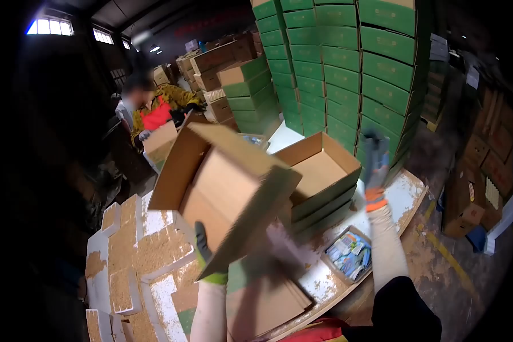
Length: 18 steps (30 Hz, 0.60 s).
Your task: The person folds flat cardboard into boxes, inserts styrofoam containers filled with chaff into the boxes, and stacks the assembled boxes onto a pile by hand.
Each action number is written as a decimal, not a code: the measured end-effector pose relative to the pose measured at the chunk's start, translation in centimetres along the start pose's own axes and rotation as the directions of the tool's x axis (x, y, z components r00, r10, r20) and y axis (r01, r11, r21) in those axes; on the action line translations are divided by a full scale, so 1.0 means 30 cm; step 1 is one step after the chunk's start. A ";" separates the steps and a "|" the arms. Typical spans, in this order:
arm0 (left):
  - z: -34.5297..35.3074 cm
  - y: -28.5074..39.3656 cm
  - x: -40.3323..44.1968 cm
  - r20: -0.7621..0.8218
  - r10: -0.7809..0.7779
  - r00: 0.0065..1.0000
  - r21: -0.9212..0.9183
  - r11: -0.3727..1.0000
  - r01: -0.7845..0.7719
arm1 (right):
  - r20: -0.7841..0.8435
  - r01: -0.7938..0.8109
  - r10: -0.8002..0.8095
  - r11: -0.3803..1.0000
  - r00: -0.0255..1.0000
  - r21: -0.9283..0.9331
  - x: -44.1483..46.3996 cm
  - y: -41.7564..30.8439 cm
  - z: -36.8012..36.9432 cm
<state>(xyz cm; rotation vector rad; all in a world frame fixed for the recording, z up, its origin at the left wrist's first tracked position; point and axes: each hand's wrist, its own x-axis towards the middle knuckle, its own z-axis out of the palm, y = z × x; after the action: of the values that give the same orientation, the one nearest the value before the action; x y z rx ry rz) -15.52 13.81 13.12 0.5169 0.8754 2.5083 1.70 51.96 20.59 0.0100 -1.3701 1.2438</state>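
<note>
My left hand [204,253], in a dark glove with a yellow-green cuff, is closed on the near edge of an open cardboard box [222,182]. This box is tilted on its side in the air, its bare brown inside facing left; most of my fingers are hidden behind it. My right hand [376,162], in a grey glove with an orange cuff, is raised to the right, empty and slightly blurred, fingers stretched upward. Between the hands stands a stack of open green-sided cardboard boxes [323,165]. Flattened cardboard [268,302] lies below the held box.
A tall wall of green boxes [342,62] rises behind the table [319,285]. A small tray of blue packets [349,255] sits near the table's right edge. White foam blocks with brown crumbs [125,290] fill the left. Another person [159,111] handles a box at far left.
</note>
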 end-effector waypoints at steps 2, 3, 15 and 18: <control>0.107 -0.116 0.141 -0.098 0.091 0.991 0.226 0.972 -0.067 | 0.049 -0.360 0.368 0.925 0.928 -0.125 0.030 0.334 -0.288; 0.136 -0.211 0.207 -0.025 0.067 0.997 0.361 0.931 -0.053 | 0.106 -0.435 0.480 0.853 0.871 -0.287 -0.040 0.497 -0.373; 0.396 -0.492 0.404 -0.187 -0.352 0.917 0.471 0.787 0.398 | 0.124 -0.343 0.495 0.740 0.860 -0.579 -0.273 0.660 -0.302; 0.297 -0.481 0.421 -0.280 -0.404 0.871 0.446 0.749 0.491 | 0.003 -0.334 0.430 0.707 0.903 -0.624 -0.278 0.622 -0.298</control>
<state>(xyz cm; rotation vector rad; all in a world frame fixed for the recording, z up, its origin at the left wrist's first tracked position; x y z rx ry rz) -17.93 34.81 12.78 0.2057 1.5402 1.8811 -1.83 60.24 0.17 -0.6897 -1.9297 1.0838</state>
